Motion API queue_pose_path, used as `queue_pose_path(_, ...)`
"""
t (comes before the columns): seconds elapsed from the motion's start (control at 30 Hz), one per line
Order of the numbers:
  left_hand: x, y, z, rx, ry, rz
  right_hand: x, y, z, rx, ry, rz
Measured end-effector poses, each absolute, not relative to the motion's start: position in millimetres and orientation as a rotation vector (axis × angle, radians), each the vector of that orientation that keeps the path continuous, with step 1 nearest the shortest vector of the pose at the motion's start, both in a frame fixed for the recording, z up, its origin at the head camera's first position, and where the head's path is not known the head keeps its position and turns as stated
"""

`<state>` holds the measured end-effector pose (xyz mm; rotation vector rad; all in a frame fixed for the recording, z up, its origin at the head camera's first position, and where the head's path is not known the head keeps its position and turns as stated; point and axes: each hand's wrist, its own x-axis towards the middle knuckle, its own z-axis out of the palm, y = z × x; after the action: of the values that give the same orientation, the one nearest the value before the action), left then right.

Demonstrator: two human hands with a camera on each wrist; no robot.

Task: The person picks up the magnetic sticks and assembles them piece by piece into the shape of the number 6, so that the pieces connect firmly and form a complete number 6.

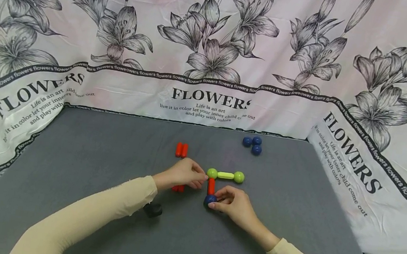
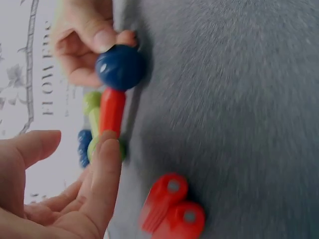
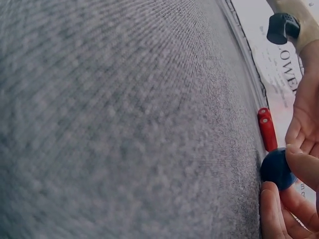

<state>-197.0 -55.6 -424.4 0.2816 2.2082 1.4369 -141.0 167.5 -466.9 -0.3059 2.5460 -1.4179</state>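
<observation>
My right hand (image 1: 235,205) pinches a dark blue ball (image 1: 209,201) between thumb and fingers. From this ball a red rod (image 1: 211,186) runs to a green ball (image 1: 212,173), where a green rod (image 1: 225,175) leads right to a second green ball (image 1: 239,177). The joined pieces form a corner shape on the table. Beside the first green ball is my left hand (image 1: 186,173), its thumb apart from its fingers. In the left wrist view its index fingertip (image 2: 108,147) overlaps the rod's end; whether it touches, I cannot tell.
Two loose red rods (image 1: 181,149) lie beyond my left hand, and more red rods (image 1: 177,188) are partly hidden under it. Three blue balls (image 1: 256,149) sit together at the back right of the grey table (image 1: 109,145). Flower-printed cloth (image 1: 206,102) hangs around it.
</observation>
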Motion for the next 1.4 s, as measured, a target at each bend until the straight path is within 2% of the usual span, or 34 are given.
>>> queue_pose_path(0.23,-196,-82,-416,0.328,2.253,1.494,-139,169,-463,-0.337,2.506,-1.464)
queue_pose_path(0.7,-192,-122,-434,0.363,2.526,1.406,-140,173,-458,-0.349,2.395,-1.484)
queue_pose_path(0.93,-193,-130,-453,0.372,2.51,1.356,-146,178,-465,-0.373,2.322,-1.513)
queue_pose_path(1.4,-191,-131,-458,0.413,2.515,1.334,-148,179,-468,-0.363,2.311,-1.505)
